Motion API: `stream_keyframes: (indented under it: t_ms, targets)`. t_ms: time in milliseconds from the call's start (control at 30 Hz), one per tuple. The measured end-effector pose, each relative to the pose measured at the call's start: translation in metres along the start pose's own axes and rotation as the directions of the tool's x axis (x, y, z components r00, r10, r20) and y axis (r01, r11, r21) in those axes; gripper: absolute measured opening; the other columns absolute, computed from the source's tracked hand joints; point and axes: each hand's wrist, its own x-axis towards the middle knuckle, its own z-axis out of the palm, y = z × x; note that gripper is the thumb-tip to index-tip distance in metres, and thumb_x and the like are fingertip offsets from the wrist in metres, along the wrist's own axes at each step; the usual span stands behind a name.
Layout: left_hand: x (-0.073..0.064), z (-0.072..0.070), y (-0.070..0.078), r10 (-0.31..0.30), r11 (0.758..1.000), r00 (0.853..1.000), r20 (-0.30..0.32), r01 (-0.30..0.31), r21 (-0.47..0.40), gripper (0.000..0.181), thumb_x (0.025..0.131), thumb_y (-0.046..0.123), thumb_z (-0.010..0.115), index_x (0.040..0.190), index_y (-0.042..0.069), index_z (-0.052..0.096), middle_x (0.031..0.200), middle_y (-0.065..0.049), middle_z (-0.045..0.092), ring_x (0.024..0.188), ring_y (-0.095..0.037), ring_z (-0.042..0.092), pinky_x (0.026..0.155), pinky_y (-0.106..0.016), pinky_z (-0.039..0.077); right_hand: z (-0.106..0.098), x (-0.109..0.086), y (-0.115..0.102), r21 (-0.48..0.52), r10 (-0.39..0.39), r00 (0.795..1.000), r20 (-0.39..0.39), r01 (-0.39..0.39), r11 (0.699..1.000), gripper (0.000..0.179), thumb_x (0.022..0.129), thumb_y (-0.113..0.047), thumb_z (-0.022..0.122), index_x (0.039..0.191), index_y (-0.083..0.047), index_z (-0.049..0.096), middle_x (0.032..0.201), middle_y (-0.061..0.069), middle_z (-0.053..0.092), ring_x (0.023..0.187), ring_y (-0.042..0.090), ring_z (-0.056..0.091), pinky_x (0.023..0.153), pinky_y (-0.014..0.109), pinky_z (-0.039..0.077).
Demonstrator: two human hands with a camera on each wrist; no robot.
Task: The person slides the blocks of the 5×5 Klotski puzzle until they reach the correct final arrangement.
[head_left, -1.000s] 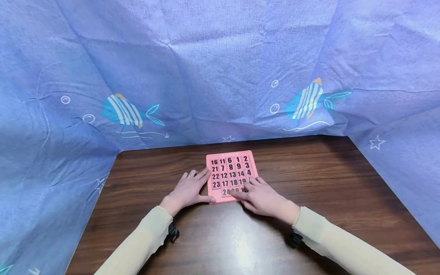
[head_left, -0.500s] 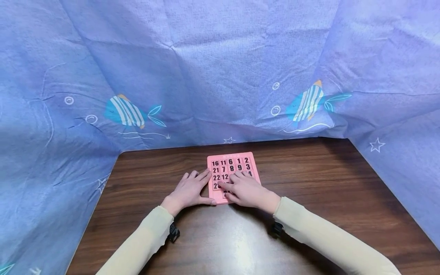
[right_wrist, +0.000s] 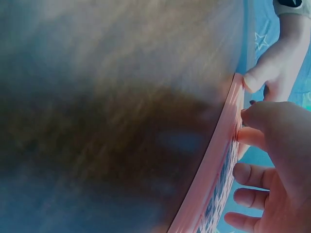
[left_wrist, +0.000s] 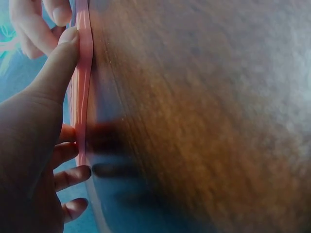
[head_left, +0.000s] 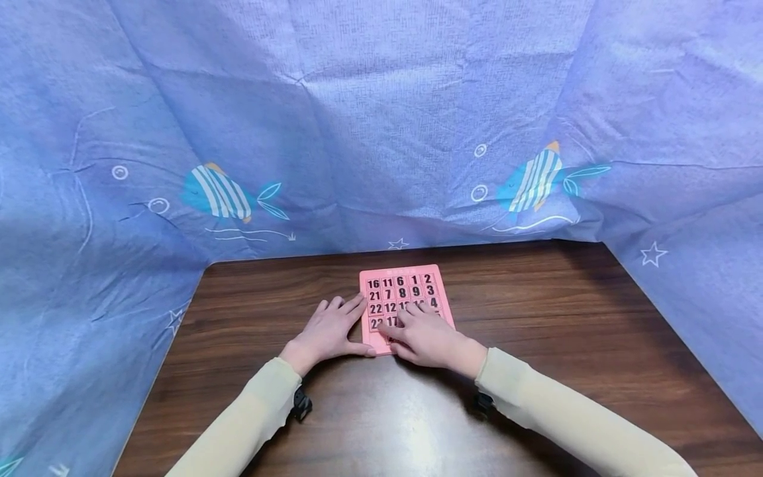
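Observation:
A pink sliding number puzzle point(head_left: 365, 341) lies flat on the table, its tiles black-numbered. My left hand point(head_left: 324, 334) rests along its left side, fingers spread and straight, thumb on the lower left corner. In the left wrist view that thumb point(left_wrist: 58, 68) presses on the pink rim. Over the lower middle tiles lies my right hand point(head_left: 432, 334), covering several of them. Its index fingertip touches around the tile 23 point(head_left: 375, 324) in the left column. Below that tile shows a bare pink slot. In the right wrist view the right fingers point(right_wrist: 250, 174) reach over the numbered face.
The puzzle lies on a dark wood-grain table point(head_left: 536, 298). Behind and beside the table hangs a blue cloth point(head_left: 381, 132) printed with striped fish. Each wrist carries a small black device below the cream sleeve point(head_left: 262, 391).
My right hand has moved left across the puzzle, from the bottom tiles to the 23 tile, then slightly toward me. The left hand stays in place.

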Motion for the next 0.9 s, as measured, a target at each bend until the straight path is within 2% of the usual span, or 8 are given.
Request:
stream_keyframes:
  t_ms: [267,467,600,700,900]
  targets:
    - [0.000,0.002,-0.002,-0.002,1.000,1.000,-0.018,0.002,0.001,0.108,0.080,0.076,0.071,0.160,0.010,0.042,0.166,-0.010,0.039,0.134,-0.035,0.046,0.108,-0.058,0.036,-0.007,-0.004,-0.008,-0.018,-0.060,0.998,-0.007,0.060,0.998,0.038,0.100,-0.039,0.063,0.134,-0.024,0.072,0.101,0.003,0.064,0.098,0.025,0.057,0.088,0.046,0.047]
    - [-0.001,0.002,0.000,0.003,1.000,1.000,-0.029,-0.002,0.014,0.113,0.078,0.081,0.068,0.161,0.009,0.040,0.166,-0.010,0.039,0.133,-0.034,0.048,0.104,-0.055,0.039,-0.011,-0.005,-0.010,0.016,-0.092,0.995,-0.028,0.092,0.996,0.033,0.100,-0.037,0.064,0.128,-0.025,0.076,0.096,0.000,0.065,0.094,0.022,0.057,0.084,0.042,0.047]
    - [-0.001,0.002,-0.001,0.001,1.000,1.000,-0.027,-0.001,0.022,0.113,0.079,0.081,0.069,0.161,0.009,0.040,0.166,-0.010,0.039,0.131,-0.033,0.048,0.103,-0.053,0.039,-0.013,0.003,-0.004,0.051,-0.039,0.999,-0.033,0.040,0.998,0.033,0.101,-0.035,0.063,0.128,-0.023,0.075,0.100,0.001,0.066,0.098,0.024,0.059,0.088,0.043,0.048]
    - [-0.001,0.003,-0.001,-0.001,1.000,1.000,-0.027,0.002,0.019,0.110,0.079,0.078,0.070,0.160,0.009,0.042,0.166,-0.010,0.039,0.131,-0.033,0.048,0.103,-0.053,0.039,-0.012,0.012,0.004,0.063,0.023,0.999,-0.025,-0.022,0.998,0.036,0.101,-0.033,0.063,0.133,-0.019,0.072,0.102,0.006,0.067,0.100,0.028,0.060,0.094,0.048,0.049]
    - [0.000,0.005,-0.002,-0.009,1.000,1.000,-0.025,0.009,0.009,0.108,0.079,0.076,0.072,0.160,0.011,0.043,0.166,-0.008,0.039,0.131,-0.033,0.047,0.102,-0.052,0.039,-0.008,0.030,0.016,0.088,0.126,0.990,0.067,-0.132,0.987,0.047,0.103,-0.035,0.061,0.146,-0.017,0.063,0.107,0.013,0.066,0.111,0.035,0.060,0.101,0.056,0.045]
